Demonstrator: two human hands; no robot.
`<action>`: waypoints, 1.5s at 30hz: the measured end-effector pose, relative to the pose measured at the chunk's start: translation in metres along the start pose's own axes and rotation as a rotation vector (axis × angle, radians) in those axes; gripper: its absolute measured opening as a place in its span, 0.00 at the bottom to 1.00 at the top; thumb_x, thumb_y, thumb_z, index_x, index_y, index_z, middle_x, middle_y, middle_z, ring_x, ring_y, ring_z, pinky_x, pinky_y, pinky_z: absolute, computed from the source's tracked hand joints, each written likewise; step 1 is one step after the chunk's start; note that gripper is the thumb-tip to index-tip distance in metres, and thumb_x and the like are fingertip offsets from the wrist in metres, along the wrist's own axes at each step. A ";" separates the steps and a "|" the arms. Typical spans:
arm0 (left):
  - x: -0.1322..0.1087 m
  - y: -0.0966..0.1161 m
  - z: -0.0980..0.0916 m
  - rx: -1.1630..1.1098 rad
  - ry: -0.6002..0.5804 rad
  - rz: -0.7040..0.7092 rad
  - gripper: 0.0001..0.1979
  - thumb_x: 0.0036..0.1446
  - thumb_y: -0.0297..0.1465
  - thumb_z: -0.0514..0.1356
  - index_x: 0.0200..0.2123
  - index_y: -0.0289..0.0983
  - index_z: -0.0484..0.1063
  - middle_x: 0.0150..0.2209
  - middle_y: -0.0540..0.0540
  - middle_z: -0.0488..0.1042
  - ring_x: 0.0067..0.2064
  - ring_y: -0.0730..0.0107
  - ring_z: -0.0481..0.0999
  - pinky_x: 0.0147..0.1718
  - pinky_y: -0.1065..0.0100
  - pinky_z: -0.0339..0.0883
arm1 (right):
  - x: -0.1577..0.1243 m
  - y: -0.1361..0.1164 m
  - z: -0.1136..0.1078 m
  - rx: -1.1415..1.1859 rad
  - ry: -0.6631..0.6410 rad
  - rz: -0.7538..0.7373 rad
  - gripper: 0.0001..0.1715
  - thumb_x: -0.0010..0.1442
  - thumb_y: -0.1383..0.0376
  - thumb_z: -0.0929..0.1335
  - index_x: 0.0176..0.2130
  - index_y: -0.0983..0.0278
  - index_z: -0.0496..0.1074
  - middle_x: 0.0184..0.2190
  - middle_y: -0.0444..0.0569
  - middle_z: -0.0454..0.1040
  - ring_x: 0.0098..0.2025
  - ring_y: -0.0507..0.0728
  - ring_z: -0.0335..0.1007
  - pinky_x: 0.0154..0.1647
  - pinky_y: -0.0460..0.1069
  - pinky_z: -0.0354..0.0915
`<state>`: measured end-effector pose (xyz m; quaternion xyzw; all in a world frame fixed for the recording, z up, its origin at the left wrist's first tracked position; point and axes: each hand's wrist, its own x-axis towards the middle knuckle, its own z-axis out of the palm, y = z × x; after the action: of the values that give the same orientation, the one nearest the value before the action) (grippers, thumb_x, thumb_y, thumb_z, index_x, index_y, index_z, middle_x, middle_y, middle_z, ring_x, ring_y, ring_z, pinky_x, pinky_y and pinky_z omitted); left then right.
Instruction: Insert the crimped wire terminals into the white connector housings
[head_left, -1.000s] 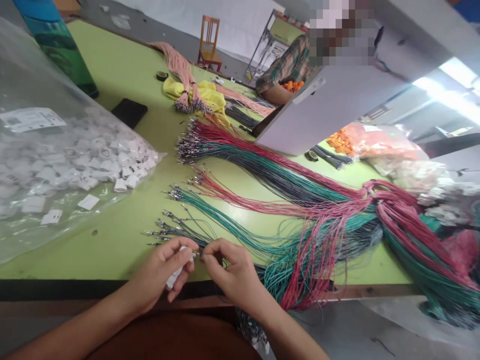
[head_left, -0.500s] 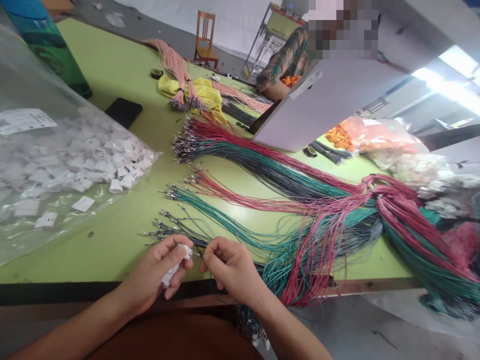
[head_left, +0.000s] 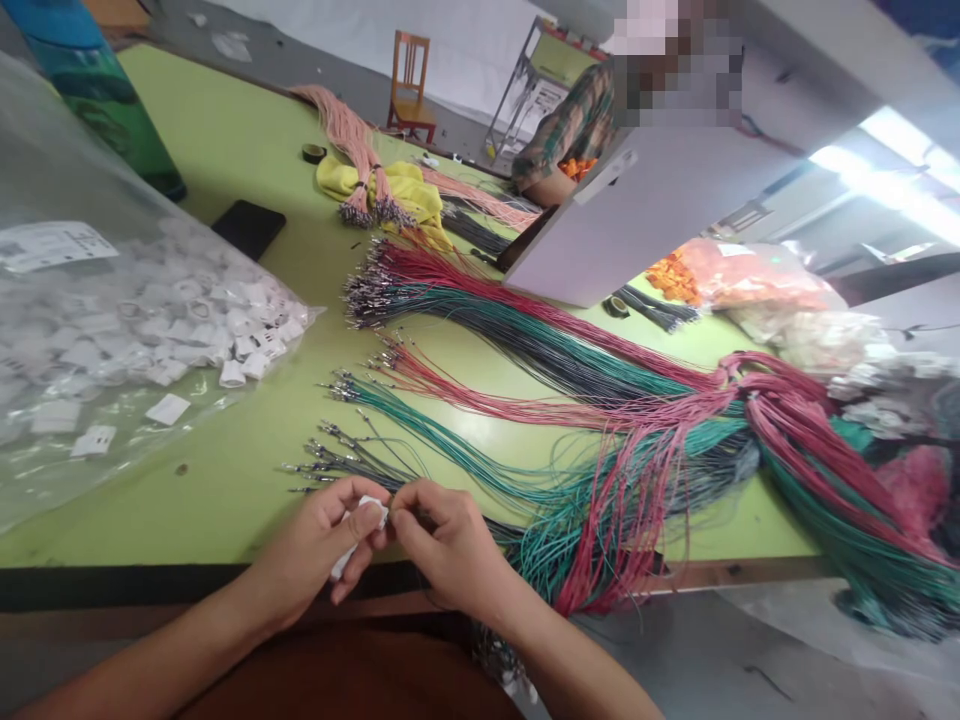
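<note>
**Now: both hands pinched together over a small white connector at the table's near edge**

Right up close, the left hand (head_left: pixel 322 545) has thumb and fingers clamped on a white connector (head_left: pixel 369 510), held just above the near edge of the green table (head_left: pixel 225 480). The right hand (head_left: pixel 450 545) meets it, thumb and forefinger pressed tight together at the connector's end. What sits between those tips is too thin to make out.

That connector looks like light, hard plastic, probably slick, so the flat sides look like the best place to take hold of it.

Just beyond the knuckles lie grey wires (head_left: pixel 337 468), tipped with little metal terminals. They look limp and springy, and I'd judge they are best pinched close behind the terminal, which would likely bend if squeezed.

Further out fan the green wires (head_left: pixel 420 425), then the red wires (head_left: pixel 465 385). Off to the left is a clear bag of white connectors (head_left: pixel 112 330).

Further back there's a black phone (head_left: pixel 249 228), a yellow cloth (head_left: pixel 409 190) under pink wires (head_left: pixel 349 130), and a green bottle (head_left: pixel 97 100). At the far end a co-worker's plaid sleeve (head_left: pixel 577 125) shows behind a white panel (head_left: pixel 660 210).
</note>
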<state>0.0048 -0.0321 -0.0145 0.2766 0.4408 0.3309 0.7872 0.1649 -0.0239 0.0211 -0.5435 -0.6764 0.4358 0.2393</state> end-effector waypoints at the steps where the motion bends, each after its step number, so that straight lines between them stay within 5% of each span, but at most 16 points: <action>1: 0.000 -0.001 0.000 -0.001 0.002 0.000 0.16 0.54 0.43 0.62 0.36 0.36 0.67 0.24 0.55 0.68 0.14 0.85 0.58 0.09 0.81 0.53 | 0.000 0.000 -0.002 -0.006 -0.011 -0.005 0.10 0.57 0.72 0.63 0.25 0.65 0.69 0.22 0.41 0.72 0.24 0.47 0.65 0.28 0.41 0.60; 5: 0.003 -0.001 0.002 -0.042 0.022 0.009 0.15 0.55 0.42 0.61 0.38 0.38 0.66 0.25 0.55 0.69 0.15 0.84 0.59 0.10 0.80 0.53 | 0.012 0.007 -0.028 -0.092 -0.003 -0.093 0.11 0.61 0.67 0.63 0.29 0.64 0.72 0.27 0.44 0.74 0.29 0.50 0.69 0.31 0.43 0.63; 10: 0.002 0.006 0.005 -0.109 0.060 -0.030 0.18 0.52 0.44 0.63 0.38 0.38 0.66 0.25 0.55 0.68 0.16 0.83 0.59 0.11 0.80 0.53 | 0.051 0.041 -0.080 -0.701 0.376 -0.038 0.10 0.61 0.67 0.63 0.32 0.64 0.73 0.32 0.52 0.74 0.35 0.56 0.68 0.38 0.49 0.63; 14: 0.001 0.007 0.006 -0.132 0.078 -0.067 0.19 0.50 0.44 0.64 0.38 0.38 0.66 0.25 0.55 0.67 0.17 0.83 0.59 0.11 0.79 0.53 | 0.069 0.063 -0.095 -0.960 0.320 -0.009 0.10 0.58 0.72 0.63 0.30 0.65 0.73 0.33 0.54 0.74 0.39 0.60 0.66 0.40 0.51 0.60; 25: 0.000 0.006 0.005 -0.127 0.064 -0.098 0.17 0.52 0.44 0.63 0.38 0.39 0.66 0.25 0.54 0.67 0.17 0.82 0.59 0.12 0.79 0.53 | 0.069 0.065 -0.088 -1.002 0.310 -0.116 0.11 0.59 0.71 0.63 0.28 0.64 0.71 0.31 0.52 0.74 0.36 0.59 0.65 0.38 0.51 0.55; 29: 0.001 0.006 0.005 -0.130 0.061 -0.086 0.17 0.52 0.44 0.62 0.38 0.38 0.66 0.26 0.54 0.67 0.17 0.82 0.59 0.12 0.78 0.52 | 0.067 0.061 -0.094 -0.980 0.396 -0.148 0.11 0.59 0.72 0.61 0.30 0.64 0.70 0.32 0.52 0.74 0.37 0.58 0.67 0.41 0.51 0.57; 32: 0.002 0.006 0.005 -0.127 0.056 -0.070 0.16 0.54 0.43 0.61 0.40 0.39 0.66 0.26 0.54 0.67 0.17 0.82 0.59 0.12 0.78 0.52 | 0.060 0.055 -0.105 -0.849 0.514 -0.123 0.09 0.58 0.71 0.60 0.33 0.64 0.69 0.29 0.48 0.73 0.33 0.55 0.68 0.38 0.48 0.60; 37: 0.002 0.004 0.004 -0.097 0.040 -0.060 0.17 0.55 0.43 0.60 0.42 0.38 0.67 0.28 0.52 0.69 0.16 0.83 0.59 0.13 0.77 0.50 | 0.042 0.034 -0.120 -0.663 0.421 -0.002 0.06 0.54 0.68 0.63 0.26 0.62 0.68 0.19 0.41 0.67 0.21 0.51 0.61 0.25 0.46 0.57; 41: 0.002 0.005 0.005 -0.088 0.036 -0.062 0.17 0.55 0.43 0.60 0.42 0.38 0.66 0.29 0.51 0.71 0.16 0.83 0.59 0.13 0.77 0.49 | 0.030 0.007 -0.115 -0.489 0.549 -0.136 0.05 0.56 0.67 0.65 0.29 0.62 0.70 0.22 0.42 0.69 0.24 0.51 0.63 0.27 0.46 0.60; 45: 0.003 0.006 0.006 -0.083 0.044 -0.041 0.16 0.56 0.43 0.60 0.41 0.39 0.65 0.31 0.51 0.72 0.16 0.83 0.59 0.12 0.77 0.49 | 0.028 -0.005 -0.091 -0.419 0.374 -0.217 0.06 0.58 0.66 0.65 0.31 0.62 0.71 0.25 0.45 0.71 0.26 0.51 0.64 0.29 0.47 0.61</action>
<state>0.0094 -0.0273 -0.0091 0.2272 0.4494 0.3390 0.7947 0.2266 0.0328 0.0671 -0.5764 -0.7498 0.1509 0.2877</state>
